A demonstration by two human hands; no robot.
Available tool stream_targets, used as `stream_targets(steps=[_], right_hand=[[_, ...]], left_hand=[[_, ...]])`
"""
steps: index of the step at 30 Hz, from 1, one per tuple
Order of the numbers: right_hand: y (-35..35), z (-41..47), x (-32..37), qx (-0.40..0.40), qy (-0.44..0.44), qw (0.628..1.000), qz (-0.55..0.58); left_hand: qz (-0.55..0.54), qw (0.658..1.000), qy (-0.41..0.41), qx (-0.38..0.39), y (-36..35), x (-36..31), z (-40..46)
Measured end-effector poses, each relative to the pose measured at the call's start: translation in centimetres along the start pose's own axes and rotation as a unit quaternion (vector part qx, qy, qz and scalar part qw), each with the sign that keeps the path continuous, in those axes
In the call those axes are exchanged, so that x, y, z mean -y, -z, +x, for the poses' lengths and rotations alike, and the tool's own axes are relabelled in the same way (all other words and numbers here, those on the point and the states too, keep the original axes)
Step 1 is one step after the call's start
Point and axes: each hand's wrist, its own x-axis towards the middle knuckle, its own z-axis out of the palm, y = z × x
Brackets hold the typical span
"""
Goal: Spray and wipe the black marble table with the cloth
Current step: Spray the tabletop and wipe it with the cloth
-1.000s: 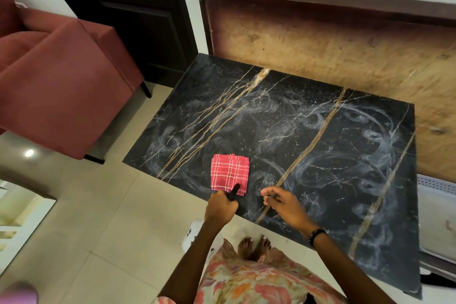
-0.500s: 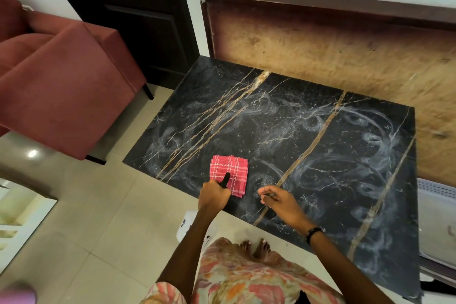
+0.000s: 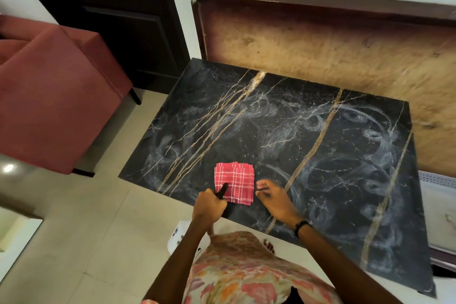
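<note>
The black marble table point(image 3: 320, 155) has gold veins and pale swirly smears. A folded red checked cloth point(image 3: 237, 177) lies flat near its front edge. My left hand point(image 3: 208, 207) grips a black spray bottle, whose nozzle point(image 3: 222, 190) pokes out over the cloth's near left corner; the bottle's body is hidden under the hand. My right hand point(image 3: 274, 198) hovers just right of the cloth, blurred, its fingers loosely bent toward the cloth's edge and holding nothing.
A red armchair point(image 3: 49, 106) stands to the left on the tiled floor, in front of a dark door point(image 3: 118, 7). A brown board point(image 3: 320, 52) leans on the wall behind the table. A white appliance point(image 3: 439, 205) sits at the right.
My right hand has moved left, up to the cloth's right edge. My left hand with the spray bottle has edged forward, so the nozzle sits over the cloth's corner.
</note>
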Motion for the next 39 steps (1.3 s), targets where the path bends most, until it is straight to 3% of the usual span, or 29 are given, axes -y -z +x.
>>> stream_targets(steps=[7, 11, 15, 18, 21, 24, 27, 29, 31, 36, 39], right_hand=[[-3.5, 3.3, 2.6, -0.068, -0.102, 0.992, 0.015], [-4.7, 4.2, 3.8, -0.093, -0.164, 0.979, 0.073], [-4.8, 4.3, 5.7, -0.050, -0.202, 0.964, 0.166], [-5.3, 4.9, 9.8, -0.032, -0.152, 0.974, 0.162], [-7.6, 6.0, 15.1, -0.069, 0.017, 0.997, 0.008], [-12.4, 6.5, 18.7, -0.051, 0.170, 0.978, -0.111], [-17.8, 6.8, 18.3, 0.037, 0.242, 0.924, -0.293], [-20.1, 6.6, 17.5, 0.145, 0.244, 0.881, -0.380], [-20.6, 6.6, 17.0, 0.185, 0.239, 0.870, -0.390], [-17.6, 9.9, 17.0, 0.029, 0.177, 0.946, -0.269], [-17.9, 11.8, 18.2, 0.042, 0.161, 0.947, -0.276]], left_hand=[[-0.010, 0.982, -0.154, 0.105, 4.4, 3.7, 2.4], [-0.065, 0.980, -0.164, 0.096, 8.6, 5.6, 4.8], [-0.137, 0.979, -0.133, 0.071, 12.3, 7.0, 6.7], [-0.202, 0.974, -0.095, 0.038, 15.2, 8.3, 7.8], [-0.223, 0.969, -0.101, -0.014, 17.6, 10.1, 8.4], [-0.261, 0.959, -0.096, -0.057, 19.5, 11.6, 8.7], [-0.279, 0.952, -0.101, -0.082, 20.7, 13.1, 9.0], [-0.283, 0.949, -0.100, -0.095, 21.3, 14.0, 9.1], [-0.290, 0.947, -0.092, -0.107, 21.9, 14.6, 9.3], [-0.300, 0.944, -0.081, -0.112, 22.4, 15.6, 9.7], [-0.303, 0.944, -0.071, -0.108, 22.6, 15.9, 9.9]])
